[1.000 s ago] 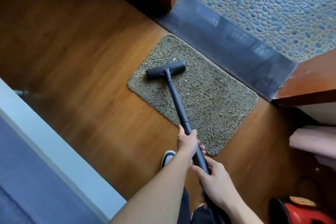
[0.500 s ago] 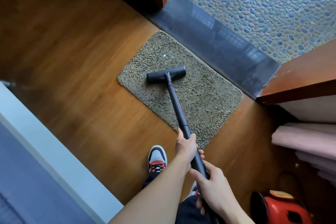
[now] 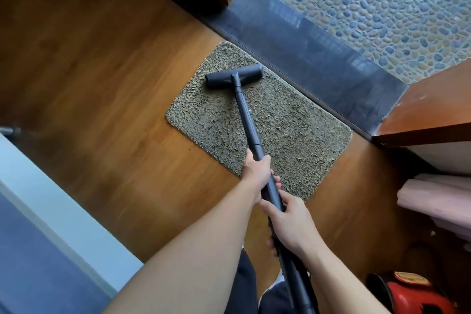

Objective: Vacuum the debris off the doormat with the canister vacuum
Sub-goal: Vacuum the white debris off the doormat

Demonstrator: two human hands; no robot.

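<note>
At the doormat's eleven o'clock end, the floor head lay flat on the pile. The left hand gripped the wand; the right hand wrapped it just behind, toward five o'clock. Slow, overlapping strokes, head kept flat, working toward three o'clock, seemed wisest.

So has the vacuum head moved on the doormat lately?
Yes. The vacuum head has slid up the doormat, closer to the dark threshold.
</note>
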